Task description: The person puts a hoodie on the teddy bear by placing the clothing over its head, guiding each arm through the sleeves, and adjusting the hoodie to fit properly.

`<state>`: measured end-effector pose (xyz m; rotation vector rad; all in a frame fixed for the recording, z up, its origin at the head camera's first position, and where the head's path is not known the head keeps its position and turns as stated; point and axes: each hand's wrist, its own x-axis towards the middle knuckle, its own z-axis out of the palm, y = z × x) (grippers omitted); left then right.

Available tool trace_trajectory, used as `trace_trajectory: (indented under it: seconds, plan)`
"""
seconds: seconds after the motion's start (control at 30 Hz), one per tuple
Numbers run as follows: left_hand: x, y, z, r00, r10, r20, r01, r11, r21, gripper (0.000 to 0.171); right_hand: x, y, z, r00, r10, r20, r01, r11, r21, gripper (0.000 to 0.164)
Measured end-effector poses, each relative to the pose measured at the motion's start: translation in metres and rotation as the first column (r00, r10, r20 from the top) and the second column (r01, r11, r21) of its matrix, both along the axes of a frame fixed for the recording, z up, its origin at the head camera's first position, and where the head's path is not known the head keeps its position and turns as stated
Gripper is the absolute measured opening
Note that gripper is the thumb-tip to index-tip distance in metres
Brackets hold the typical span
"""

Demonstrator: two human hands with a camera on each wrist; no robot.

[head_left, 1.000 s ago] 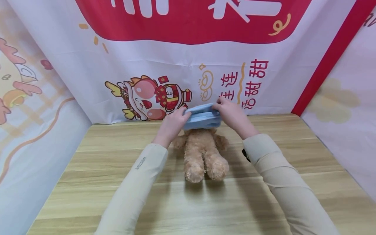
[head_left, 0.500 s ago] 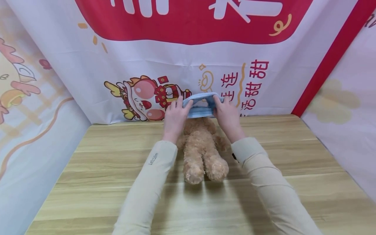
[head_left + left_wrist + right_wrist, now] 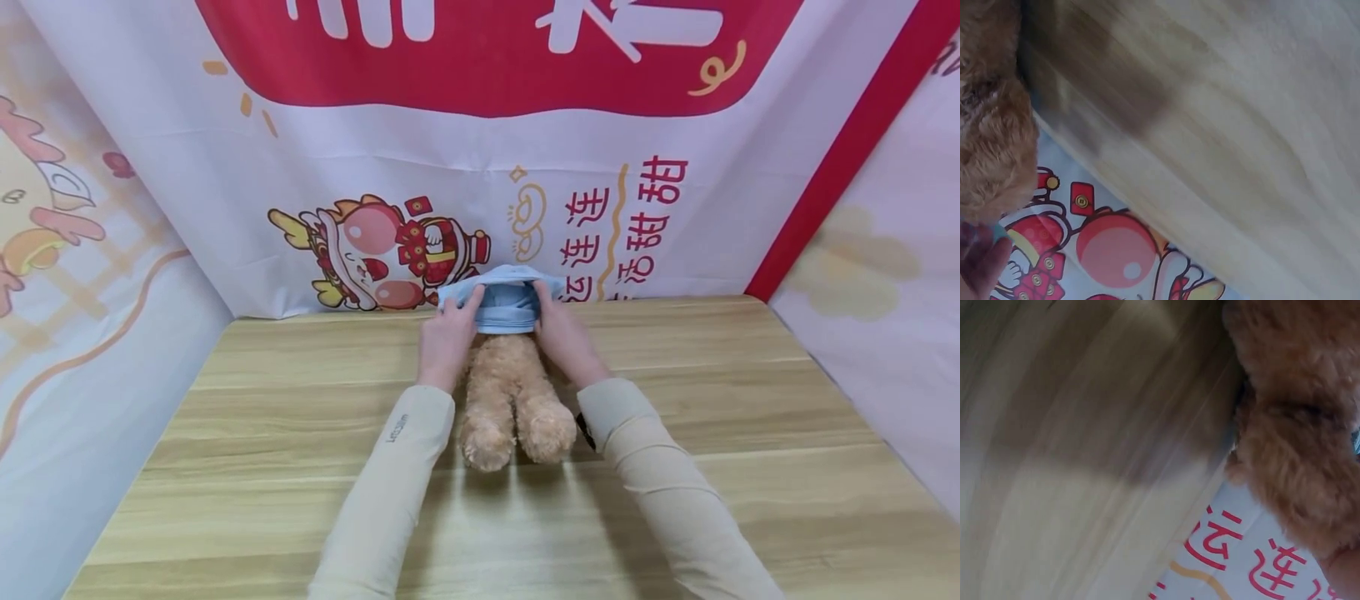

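A tan, curly-furred plush toy [image 3: 504, 375] lies on its back on the table, legs toward me. A small light-blue garment [image 3: 510, 307] covers its head and upper part, its lower opening facing me and its sides spread outward. My left hand [image 3: 447, 337] grips the opening's edge at the left, thumb on the near side. On the opposite side my right hand [image 3: 566, 337] holds the same edge. In the left wrist view, fingertips of the left hand [image 3: 982, 265] show below the fur. The right wrist view has a bit of the right hand [image 3: 1342, 575] beside the fur.
The wood-grain table [image 3: 300, 467] ends at a white cloth backdrop [image 3: 420, 142] with red lettering and a cartoon figure [image 3: 375, 250], just behind the plush toy. Printed cloth panels [image 3: 112, 275] rise along the left and right sides.
The garment was lifted and stretched open above the plush toy's head, then came down toward me over its head and upper body. Both hands moved down with it, still gripping its edge.
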<state>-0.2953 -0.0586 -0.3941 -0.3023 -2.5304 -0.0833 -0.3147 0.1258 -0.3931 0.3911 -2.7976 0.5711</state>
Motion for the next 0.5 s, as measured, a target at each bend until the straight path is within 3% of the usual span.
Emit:
trace_trajectory:
  seconds: [0.13,0.27,0.37,0.5]
  plan:
    - [-0.001,0.002,0.002,0.994,-0.032,0.102,0.024,0.997,0.075,0.052,-0.005,-0.003,-0.001,0.998,0.002,0.056,0.002,0.998,-0.069,0.057]
    - [-0.005,0.005,0.012,0.971,-0.06,0.233,0.019,0.984,0.175,0.055,-0.01,-0.008,0.01,0.994,-0.024,0.108,0.036,0.993,-0.114,0.058]
    - [-0.01,0.008,0.02,0.979,-0.08,0.19,0.038,0.976,0.214,0.053,-0.014,-0.012,0.022,0.996,-0.061,0.062,0.068,0.989,-0.131,0.057]
    - [-0.015,0.014,0.024,0.994,-0.107,0.009,0.103,0.973,0.208,0.042,-0.017,-0.015,0.032,0.989,-0.145,-0.017,0.139,0.972,-0.189,0.056]
